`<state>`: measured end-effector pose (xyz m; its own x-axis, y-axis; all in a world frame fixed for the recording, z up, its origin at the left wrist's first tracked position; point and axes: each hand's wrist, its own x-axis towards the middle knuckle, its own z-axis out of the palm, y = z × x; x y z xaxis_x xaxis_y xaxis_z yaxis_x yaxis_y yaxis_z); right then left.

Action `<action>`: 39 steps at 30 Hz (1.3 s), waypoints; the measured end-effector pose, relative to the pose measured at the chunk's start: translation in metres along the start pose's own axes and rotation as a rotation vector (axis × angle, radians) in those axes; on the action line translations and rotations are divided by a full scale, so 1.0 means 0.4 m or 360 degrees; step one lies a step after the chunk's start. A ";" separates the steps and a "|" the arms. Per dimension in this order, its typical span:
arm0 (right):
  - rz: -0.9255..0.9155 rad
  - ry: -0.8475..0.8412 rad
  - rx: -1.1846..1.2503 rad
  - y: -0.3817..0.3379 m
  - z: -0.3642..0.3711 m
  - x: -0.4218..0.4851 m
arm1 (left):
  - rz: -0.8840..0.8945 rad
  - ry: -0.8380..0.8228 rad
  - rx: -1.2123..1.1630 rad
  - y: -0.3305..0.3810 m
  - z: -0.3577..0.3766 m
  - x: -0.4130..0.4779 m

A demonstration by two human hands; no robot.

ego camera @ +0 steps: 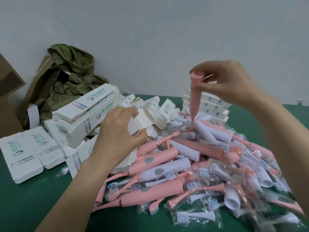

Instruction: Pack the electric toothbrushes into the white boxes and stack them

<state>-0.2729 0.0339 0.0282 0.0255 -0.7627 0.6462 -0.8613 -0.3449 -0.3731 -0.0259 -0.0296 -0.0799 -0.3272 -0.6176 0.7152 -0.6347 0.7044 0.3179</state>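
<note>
Pink smooth tapered toothbrush (195, 97) dangling head-down, pinched by right hand (232, 84), left hand (117, 133) gripping a matte white cardboard box (144, 118)

We found bare bench (30, 206) only along the near left edge and at the far right corner. The toothbrush heap (184, 173) filled the right half, loose white boxes (80, 118) crowded the left, and a box stack (212, 104) stood near the far edge.

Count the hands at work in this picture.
2. The left hand grips an open white box above the box heap; the right hand holds a pink toothbrush, head down, above the toothbrush pile. None appear hidden.
</note>
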 end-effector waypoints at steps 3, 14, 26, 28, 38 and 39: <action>0.0051 0.0508 0.0468 0.008 -0.020 0.002 | -0.0012 -0.0017 0.0007 -0.001 0.006 0.000; 0.0674 0.0762 0.1507 0.018 0.154 -0.047 | -0.0131 -0.0019 0.0005 -0.009 0.013 0.015; 0.0548 0.0680 0.1336 -0.077 0.244 -0.068 | -0.0061 -0.0001 -0.0020 0.014 -0.004 0.002; 0.0489 0.0598 0.1209 -0.101 0.267 -0.080 | -0.0065 0.0018 -0.0020 0.018 -0.009 0.001; 0.0200 0.0031 0.0818 -0.092 0.231 -0.064 | -0.0133 0.0153 -0.0080 0.018 -0.030 -0.005; 0.0286 -0.0040 0.0740 -0.073 0.221 -0.054 | -0.0138 0.0150 -0.0094 0.016 -0.031 -0.006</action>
<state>-0.2035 0.0121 -0.0338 -0.0854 -0.8434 0.5305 -0.5359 -0.4100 -0.7380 -0.0206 -0.0194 -0.0719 -0.2039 -0.6432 0.7380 -0.6147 0.6709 0.4148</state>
